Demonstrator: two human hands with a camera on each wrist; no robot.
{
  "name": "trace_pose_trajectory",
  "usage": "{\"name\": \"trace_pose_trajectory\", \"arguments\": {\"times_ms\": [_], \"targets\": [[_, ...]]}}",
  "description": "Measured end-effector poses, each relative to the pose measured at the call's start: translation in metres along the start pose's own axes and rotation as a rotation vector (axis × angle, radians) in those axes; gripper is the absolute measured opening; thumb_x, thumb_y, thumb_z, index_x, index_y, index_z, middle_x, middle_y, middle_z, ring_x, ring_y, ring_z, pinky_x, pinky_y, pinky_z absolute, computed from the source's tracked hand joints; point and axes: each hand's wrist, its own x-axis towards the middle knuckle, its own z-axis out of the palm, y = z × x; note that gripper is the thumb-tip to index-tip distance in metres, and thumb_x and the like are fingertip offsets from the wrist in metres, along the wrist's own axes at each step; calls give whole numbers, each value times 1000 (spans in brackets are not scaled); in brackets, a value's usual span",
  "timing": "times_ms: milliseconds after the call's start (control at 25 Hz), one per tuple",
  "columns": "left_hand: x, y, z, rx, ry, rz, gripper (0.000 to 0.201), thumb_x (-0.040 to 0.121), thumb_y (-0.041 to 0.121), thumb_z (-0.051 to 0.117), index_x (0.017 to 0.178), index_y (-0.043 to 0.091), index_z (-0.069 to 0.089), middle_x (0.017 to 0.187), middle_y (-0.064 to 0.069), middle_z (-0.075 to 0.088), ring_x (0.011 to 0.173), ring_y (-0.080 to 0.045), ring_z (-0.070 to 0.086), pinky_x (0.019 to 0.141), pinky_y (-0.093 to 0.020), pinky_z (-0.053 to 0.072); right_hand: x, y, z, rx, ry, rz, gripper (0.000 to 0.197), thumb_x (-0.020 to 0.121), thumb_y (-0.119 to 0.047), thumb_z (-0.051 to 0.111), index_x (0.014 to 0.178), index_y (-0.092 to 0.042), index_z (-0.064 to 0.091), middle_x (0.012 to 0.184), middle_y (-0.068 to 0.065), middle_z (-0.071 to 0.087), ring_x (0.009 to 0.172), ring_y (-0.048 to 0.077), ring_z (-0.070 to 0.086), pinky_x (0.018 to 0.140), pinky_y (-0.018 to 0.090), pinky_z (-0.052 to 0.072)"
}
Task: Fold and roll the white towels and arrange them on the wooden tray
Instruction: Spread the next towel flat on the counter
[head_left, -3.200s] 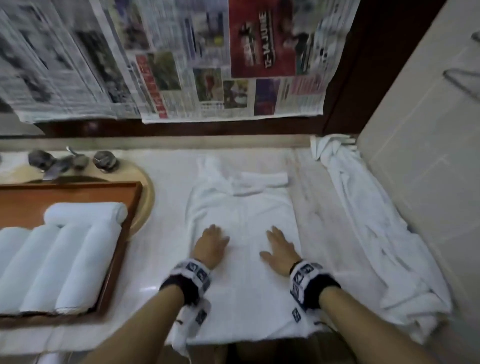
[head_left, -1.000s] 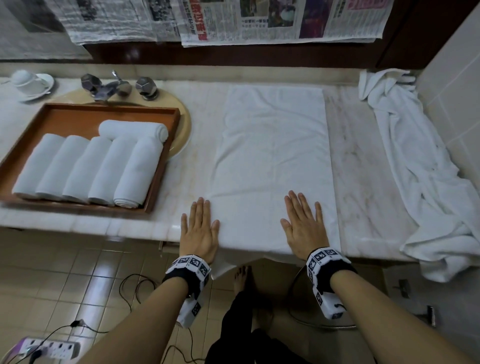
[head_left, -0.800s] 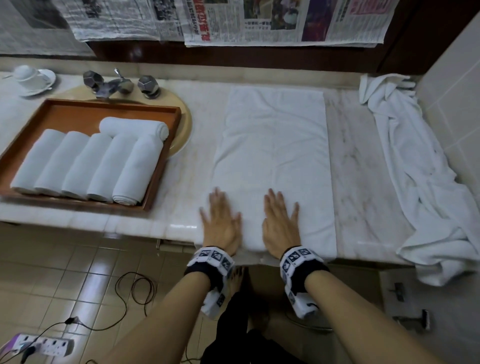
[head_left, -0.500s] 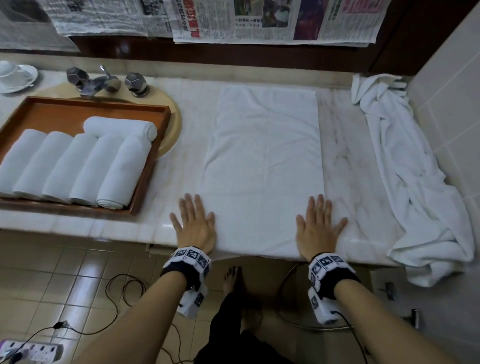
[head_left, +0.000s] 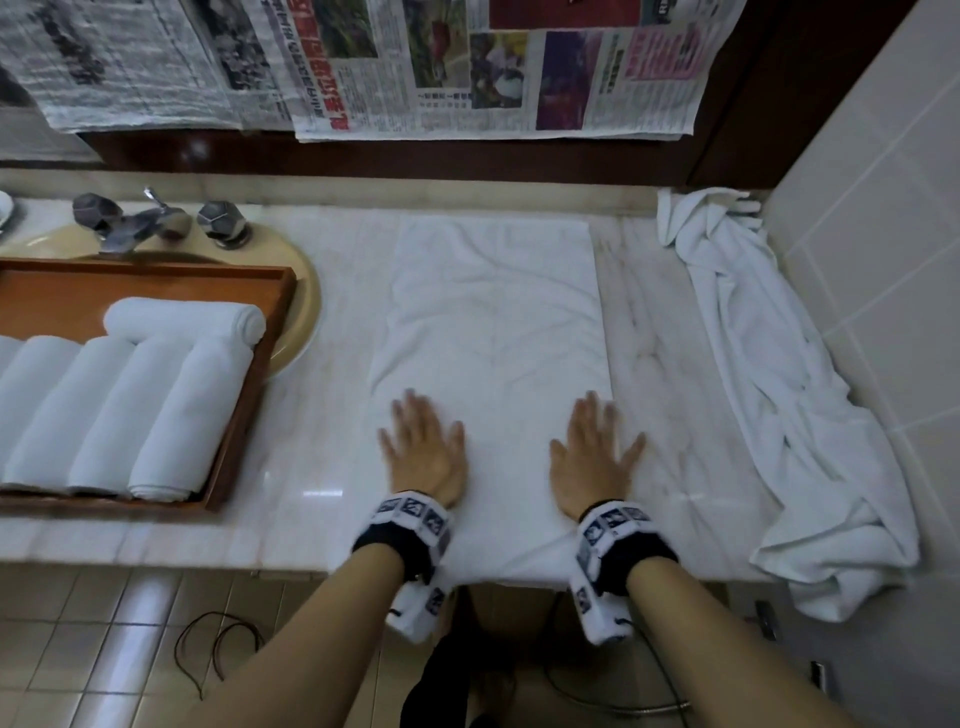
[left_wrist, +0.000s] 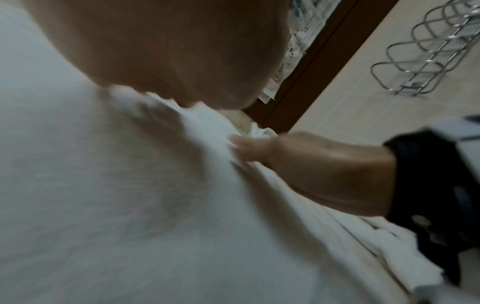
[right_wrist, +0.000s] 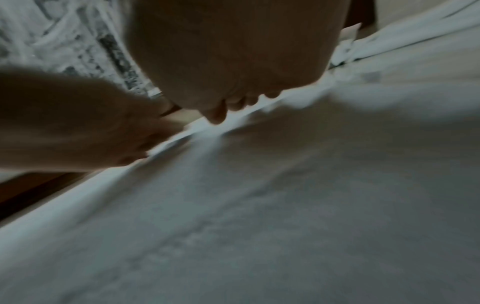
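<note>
A white towel (head_left: 493, 322) lies flat, folded into a long strip, across the marble counter (head_left: 311, 499); its near end hangs slightly over the front edge. My left hand (head_left: 423, 447) and right hand (head_left: 592, 449) press flat on its near end, fingers straight and spread. The wrist views show the towel (left_wrist: 130, 205) blurred under each palm, towel (right_wrist: 311, 205) filling the frame. At the left a wooden tray (head_left: 249, 415) holds several rolled white towels (head_left: 156, 405), one laid crosswise behind the others.
A crumpled white towel (head_left: 779, 415) trails along the tiled right wall. The sink (head_left: 301, 291) and chrome taps (head_left: 156, 221) lie behind the tray. Newspaper sheets (head_left: 467, 67) hang on the back wall. A wire rack (left_wrist: 428, 47) is on the wall.
Both hands slid over the towel's near end, together then apart, and now sit a little farther onto the cloth. The towel was spread out flat since the oldest frame.
</note>
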Motion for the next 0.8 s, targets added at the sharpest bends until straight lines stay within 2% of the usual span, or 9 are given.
{"name": "trace_pose_trajectory", "arguments": {"times_ms": [120,160,280,320,440,520,680,720,800], "targets": [[13,33,8,9,-139,279,58,104,42,10,154,19,-8,160,4,-20,146,-14,-19,118,-40,-15,7,-23,6,-6,-63,-325,58,105,-32,18,154,-19,-9,160,-8,-20,147,16,-19,115,60,-10],[23,21,3,35,-99,248,59,104,42,10,154,19,-9,160,4,-20,146,-13,-19,118,-40,-14,16,-11,3,3,-70,-288,58,105,-33,18,154,-20,-11,158,-9,-24,147,15,-19,115,60,-8],[41,-16,-22,24,54,-159,65,102,47,10,153,14,-14,159,0,-24,146,-17,-21,119,-45,-12,38,22,-15,4,-44,121,63,103,-39,16,153,-17,-15,158,-6,-26,147,18,-20,112,64,-11],[43,-9,-28,-35,36,-194,67,102,48,10,153,12,-15,158,-2,-26,146,-18,-22,119,-46,-12,40,15,-20,18,-49,149,64,103,-40,16,152,-15,-15,159,-4,-25,146,19,-21,111,63,-12],[49,42,-17,-81,-102,197,61,104,43,8,153,16,-12,159,1,-23,146,-15,-20,118,-40,-13,42,-36,-15,27,-53,-255,61,104,-34,20,154,-19,-11,159,-7,-23,146,18,-22,115,60,-11],[60,38,-17,-48,-141,303,57,104,41,8,154,20,-8,160,4,-20,146,-13,-19,118,-37,-13,51,-31,-12,20,-85,-325,60,105,-33,19,154,-21,-11,158,-8,-25,147,16,-21,116,58,-9],[99,3,-51,-133,64,-239,65,102,48,7,154,14,-11,159,-2,-23,146,-20,-21,118,-43,-14,87,3,-41,102,-73,250,66,103,-43,16,152,-15,-16,157,-2,-30,146,20,-23,113,62,-11],[103,16,-55,-170,42,-176,65,102,48,8,153,12,-11,159,-2,-22,146,-20,-21,117,-43,-14,92,-9,-46,113,-66,214,66,103,-43,17,152,-14,-16,157,-1,-29,146,21,-23,113,62,-11],[108,51,-45,-144,-72,186,59,103,43,8,154,17,-10,159,3,-21,146,-15,-19,115,-39,-16,100,-43,-45,63,-63,-130,62,104,-37,19,153,-16,-12,159,-3,-24,146,19,-22,115,59,-9]]}}
